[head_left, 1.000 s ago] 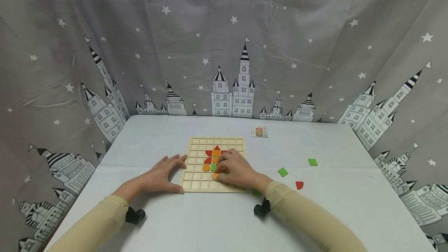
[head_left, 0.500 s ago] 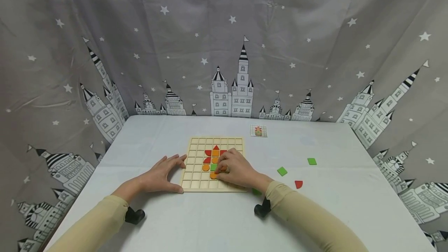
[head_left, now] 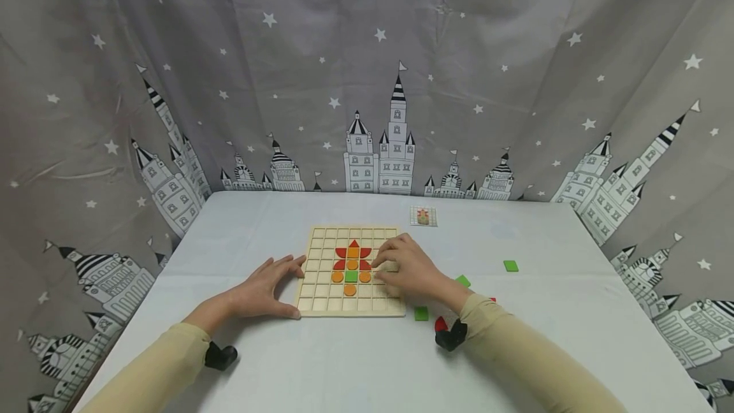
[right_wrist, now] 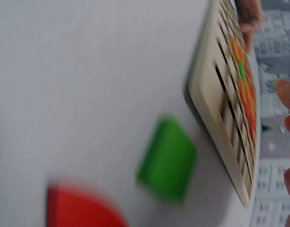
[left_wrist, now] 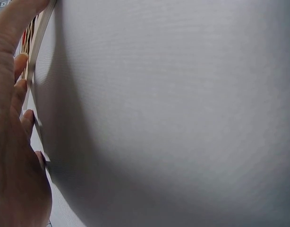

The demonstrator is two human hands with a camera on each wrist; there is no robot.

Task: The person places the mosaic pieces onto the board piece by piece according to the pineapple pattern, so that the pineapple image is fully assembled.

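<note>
A pale wooden grid board lies on the white table, a pattern in its middle cells. A red triangle tops an orange square, flanked by red quarter-round tiles. Below are several orange discs around a green square tile. My left hand rests spread along the board's left edge, thumb at the near corner. My right hand hovers over the board's right side, fingers loosely bent, nothing visible between them; the right wrist view shows its fingertips apart from the board.
Right of the board lie loose green squares and a red quarter-round, partly hidden by the black wrist camera. Another green tile sits beyond my right forearm. A small pattern card lies behind the board.
My right hand has lifted off the near middle of the pattern and moved right and away, uncovering the right-hand red tiles and orange disc. The left hand stays put.
</note>
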